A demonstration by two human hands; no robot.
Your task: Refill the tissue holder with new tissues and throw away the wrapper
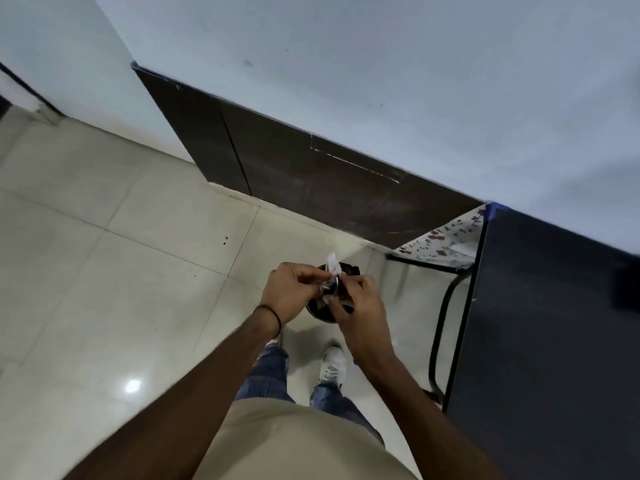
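While both hands pinch the wrapper [331, 271], the disposal step is in hand.
Left hand [294, 292] and right hand [360, 306] each grip the small crumpled wrapper between fingertips, directly above a dark round bin [317, 311] on the floor. The tissue holder is not in view. Next move, as judged: release the wrapper squarely over the bin opening so it drops inside.
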